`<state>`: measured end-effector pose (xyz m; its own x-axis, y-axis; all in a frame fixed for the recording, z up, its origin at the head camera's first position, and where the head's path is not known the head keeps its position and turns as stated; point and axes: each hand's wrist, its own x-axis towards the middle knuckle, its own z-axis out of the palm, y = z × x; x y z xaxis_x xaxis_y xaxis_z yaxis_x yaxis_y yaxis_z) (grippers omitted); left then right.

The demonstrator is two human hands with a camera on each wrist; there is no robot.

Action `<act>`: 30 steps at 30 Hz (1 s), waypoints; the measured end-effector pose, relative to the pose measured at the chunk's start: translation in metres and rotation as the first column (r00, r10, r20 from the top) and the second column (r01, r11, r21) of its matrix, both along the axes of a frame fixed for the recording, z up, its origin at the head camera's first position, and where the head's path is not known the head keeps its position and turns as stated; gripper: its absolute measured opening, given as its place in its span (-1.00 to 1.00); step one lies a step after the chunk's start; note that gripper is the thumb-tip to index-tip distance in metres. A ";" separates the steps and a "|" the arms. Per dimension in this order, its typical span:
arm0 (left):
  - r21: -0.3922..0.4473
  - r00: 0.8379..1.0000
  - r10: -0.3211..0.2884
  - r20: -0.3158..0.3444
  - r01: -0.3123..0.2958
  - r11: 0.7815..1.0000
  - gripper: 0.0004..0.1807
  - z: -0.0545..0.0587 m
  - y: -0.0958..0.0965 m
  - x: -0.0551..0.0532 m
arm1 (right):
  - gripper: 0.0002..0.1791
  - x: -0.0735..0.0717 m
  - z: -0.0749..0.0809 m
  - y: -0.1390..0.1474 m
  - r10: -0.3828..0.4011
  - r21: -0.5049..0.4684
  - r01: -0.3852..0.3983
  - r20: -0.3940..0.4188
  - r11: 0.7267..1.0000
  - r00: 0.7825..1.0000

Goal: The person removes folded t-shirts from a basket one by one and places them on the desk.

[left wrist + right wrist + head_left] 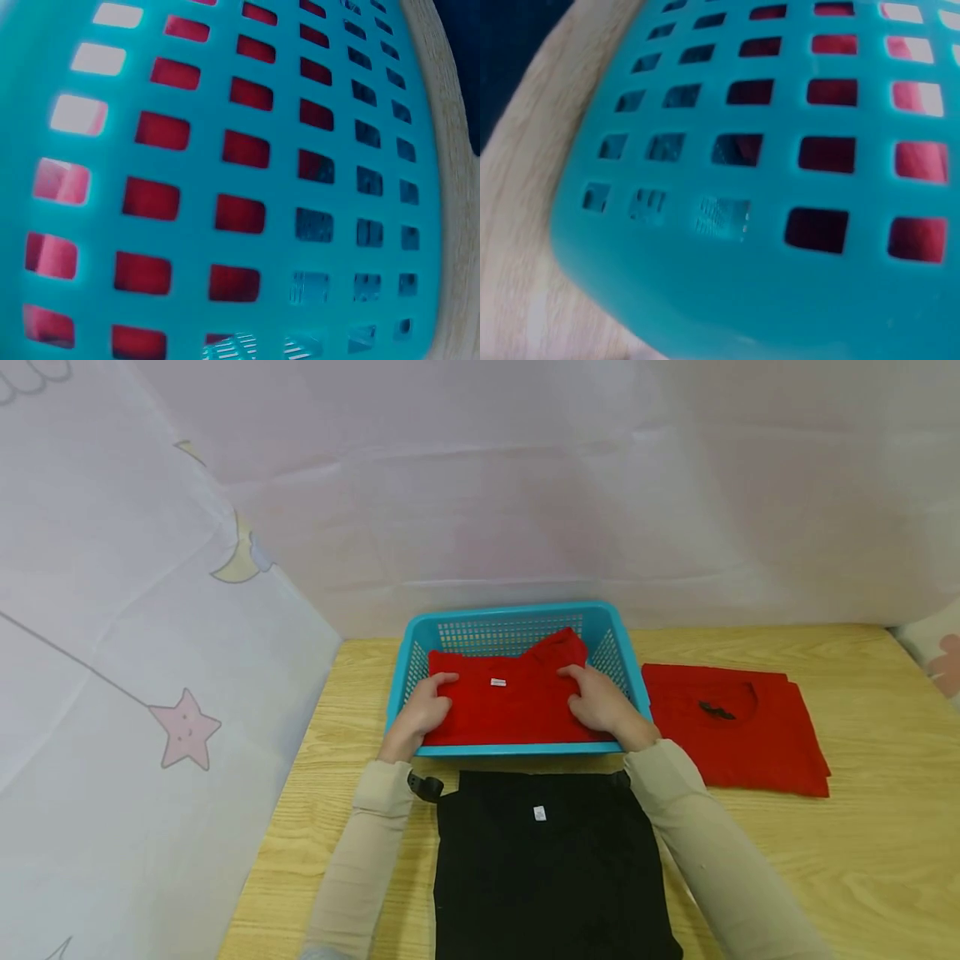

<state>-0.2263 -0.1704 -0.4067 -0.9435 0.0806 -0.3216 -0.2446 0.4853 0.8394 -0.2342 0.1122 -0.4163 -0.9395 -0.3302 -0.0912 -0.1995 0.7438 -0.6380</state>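
Observation:
A folded red shirt [510, 706] with a small white label lies in a blue plastic basket [517, 749]. My left hand [425, 708] reaches over the front left of the basket and grips the shirt's left side. At the opposite side, my right hand [602, 700] holds the shirt's right part, thumb and a finger on the cloth. The other fingers of both hands are largely hidden. Near the right hand, the cloth's back corner is raised and crumpled. Both wrist views show only the basket's perforated wall [199, 172] [780, 172], with red cloth behind the holes.
A black shirt [551, 868] with a white label lies flat in front of the basket, between the forearms. To the right, a folded red shirt [738, 739] rests on the wooden table [877, 793]. A pale patterned sheet [480, 485] hangs behind the table.

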 end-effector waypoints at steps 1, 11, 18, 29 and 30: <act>0.000 1.000 0.003 -0.003 -0.003 1.000 -0.41 0.000 0.000 0.000 | -0.46 0.000 0.000 0.000 -0.003 -0.004 0.003 -0.002 1.000 1.000; -0.001 0.996 0.045 -0.072 -0.045 0.999 -0.55 0.003 0.001 -0.001 | -0.44 0.002 0.007 0.000 -0.069 -0.093 0.065 -0.044 0.994 0.997; -0.004 0.988 0.026 -0.154 -0.027 1.000 -0.57 0.008 -0.003 -0.002 | -0.43 0.004 0.010 0.000 -0.087 -0.132 0.074 -0.099 0.989 0.991; 0.267 0.972 0.035 -0.231 0.029 0.963 -0.49 0.032 -0.012 0.000 | -0.47 0.008 0.034 0.007 -0.120 -0.347 0.080 -0.097 0.935 0.988; 0.292 0.971 0.033 -0.238 0.039 0.956 -0.47 0.034 -0.013 0.000 | -0.47 0.008 0.038 0.008 -0.114 -0.362 0.076 -0.083 0.929 0.990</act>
